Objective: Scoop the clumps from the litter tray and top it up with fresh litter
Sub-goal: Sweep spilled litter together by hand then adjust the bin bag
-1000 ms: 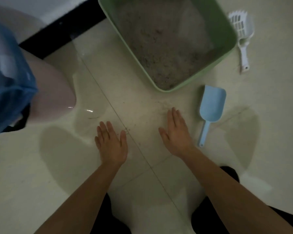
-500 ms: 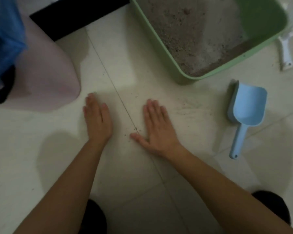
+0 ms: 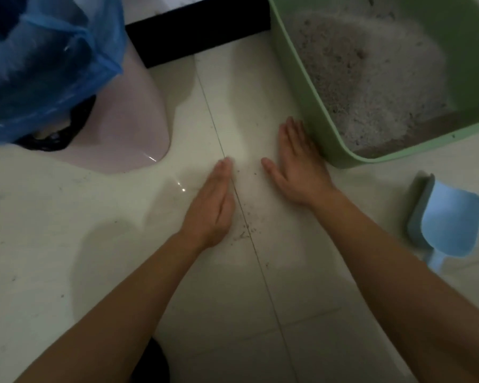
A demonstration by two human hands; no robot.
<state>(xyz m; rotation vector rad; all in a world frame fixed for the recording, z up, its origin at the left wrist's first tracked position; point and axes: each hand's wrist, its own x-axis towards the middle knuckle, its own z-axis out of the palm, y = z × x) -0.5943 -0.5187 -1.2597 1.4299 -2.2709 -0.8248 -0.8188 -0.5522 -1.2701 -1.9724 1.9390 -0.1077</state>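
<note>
Grains of spilled litter (image 3: pixel 245 225) lie along the grout line (image 3: pixel 263 275) between the hands. The left hand (image 3: pixel 215 203) stands on its edge, fingers straight and together. The right hand (image 3: pixel 297 167) lies flat, holding nothing, fingertips just beside the near-left wall of the green litter tray (image 3: pixel 296 87). That tray sits far and right of both hands. The blue scoop (image 3: pixel 454 222) rests right of the right hand, which is nearer it, with its handle pointing near. The floor tiles (image 3: pixel 94 258) are pale and glossy, the room dim. A pink bin (image 3: pixel 138 120) lined with a blue bag (image 3: pixel 44 64) stands far left.

Bare floor (image 3: pixel 100 217) lies open between pink bin (image 3: pixel 133 120) and green litter tray (image 3: pixel 296 87).
</note>
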